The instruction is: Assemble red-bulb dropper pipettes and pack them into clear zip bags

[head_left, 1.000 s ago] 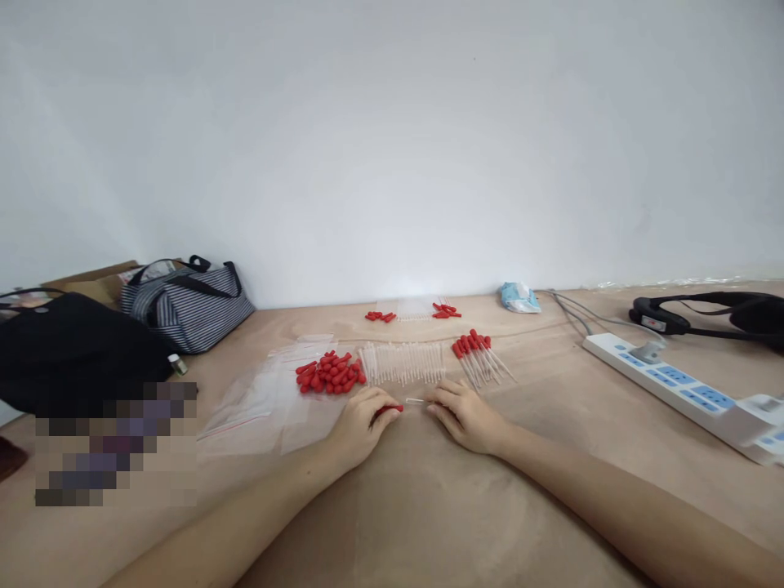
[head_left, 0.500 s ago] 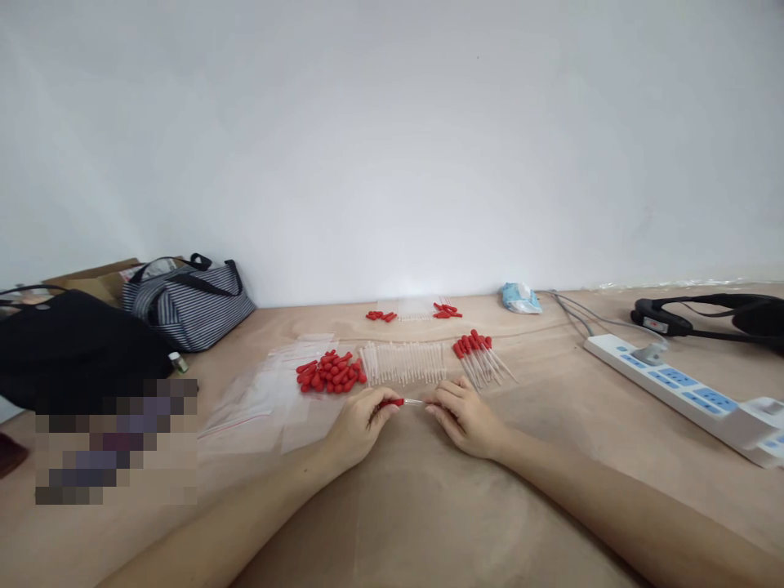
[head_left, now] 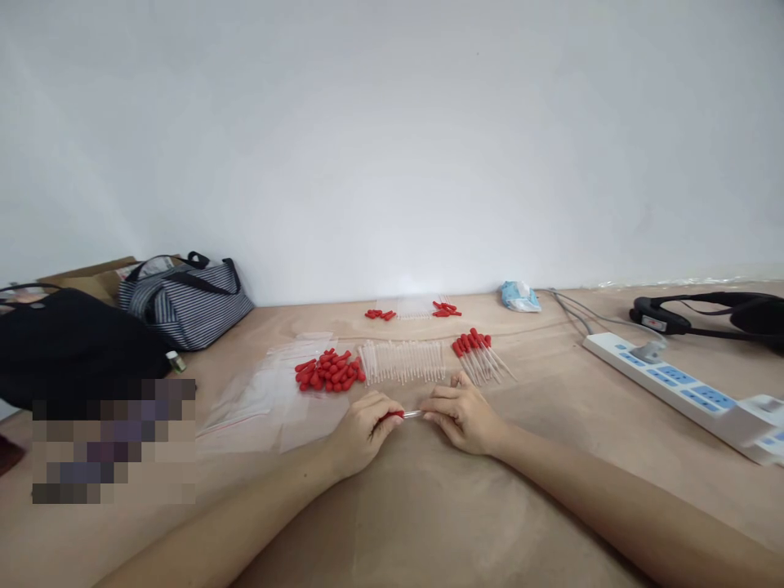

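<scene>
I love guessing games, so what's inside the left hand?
The end of a red bulb peeks out of the left hand, meeting a clear tube the right hand holds. The bulb's other end is covered.

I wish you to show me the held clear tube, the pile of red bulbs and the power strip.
Held clear tube point(head_left: 413, 414), head view: its exposed length.
Pile of red bulbs point(head_left: 331, 373), head view: its middle.
Power strip point(head_left: 689, 392), head view: its socket face.

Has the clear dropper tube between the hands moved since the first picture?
Yes, slightly: the clear dropper tube sits lower in the view, farther from the unmoved row of tubes, and now meets the red bulb in the left hand.
</scene>
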`<action>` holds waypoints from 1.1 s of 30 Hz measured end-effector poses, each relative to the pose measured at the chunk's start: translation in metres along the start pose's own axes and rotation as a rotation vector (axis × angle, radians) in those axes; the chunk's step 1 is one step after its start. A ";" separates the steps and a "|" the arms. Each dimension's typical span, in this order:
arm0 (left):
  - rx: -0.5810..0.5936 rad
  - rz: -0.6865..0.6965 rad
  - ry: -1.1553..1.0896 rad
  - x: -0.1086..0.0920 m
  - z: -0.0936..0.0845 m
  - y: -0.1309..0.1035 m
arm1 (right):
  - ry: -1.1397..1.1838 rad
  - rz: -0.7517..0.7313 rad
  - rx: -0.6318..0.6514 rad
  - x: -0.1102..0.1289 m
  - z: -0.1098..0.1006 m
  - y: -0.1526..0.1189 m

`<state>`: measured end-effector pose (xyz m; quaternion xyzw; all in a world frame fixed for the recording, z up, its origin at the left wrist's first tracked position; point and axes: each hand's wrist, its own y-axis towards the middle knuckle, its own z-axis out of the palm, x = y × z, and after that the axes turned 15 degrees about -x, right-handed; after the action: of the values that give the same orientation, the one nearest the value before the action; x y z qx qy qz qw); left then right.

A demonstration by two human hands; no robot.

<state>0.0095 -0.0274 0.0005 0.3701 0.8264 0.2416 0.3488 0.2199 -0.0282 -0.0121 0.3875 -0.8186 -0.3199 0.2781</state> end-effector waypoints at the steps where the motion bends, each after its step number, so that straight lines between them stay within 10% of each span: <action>1: 0.005 0.014 0.004 0.000 0.000 0.000 | -0.022 -0.017 0.003 0.000 0.000 0.000; 25: 0.000 0.088 0.071 -0.006 0.000 -0.002 | 0.014 0.022 0.089 0.011 0.008 0.004; 33: 0.081 0.054 -0.030 0.001 -0.003 0.002 | -0.159 -0.189 0.110 0.002 -0.006 0.008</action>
<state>0.0078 -0.0262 0.0031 0.4096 0.8199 0.2118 0.3394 0.2194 -0.0284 -0.0019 0.4510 -0.8142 -0.3290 0.1596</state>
